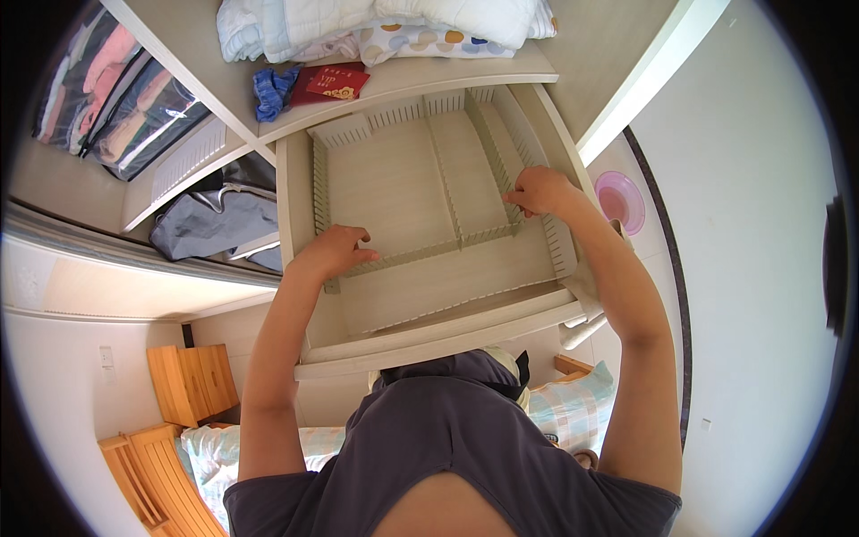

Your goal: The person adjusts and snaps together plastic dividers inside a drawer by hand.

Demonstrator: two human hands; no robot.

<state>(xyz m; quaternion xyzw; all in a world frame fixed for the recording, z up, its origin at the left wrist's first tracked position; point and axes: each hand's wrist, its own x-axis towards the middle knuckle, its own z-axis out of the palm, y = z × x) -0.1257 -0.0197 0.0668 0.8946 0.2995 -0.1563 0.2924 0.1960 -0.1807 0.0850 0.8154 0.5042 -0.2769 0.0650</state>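
A pulled-out drawer [447,333] is in front of me, split up by slim grid dividers with notched edges. My left hand [333,251] is over its left side, thumb and forefinger apart, the thumb beside the left part of the crosswise divider [407,259]. Whether it touches that strip is hard to tell. On the right, my right hand [543,191] has its fingers pinched at the lengthwise divider [489,143], near where it meets the crosswise one. A thinner lengthwise divider [440,166] runs between them.
Above the drawer, a shelf holds folded bedding [385,22], red booklets [338,82] and a blue cloth [273,92]. Clear clothes bags [121,98] and a grey bag [215,219] fill compartments at left. A pink basin [619,202] stands right, close to the white wall [752,268].
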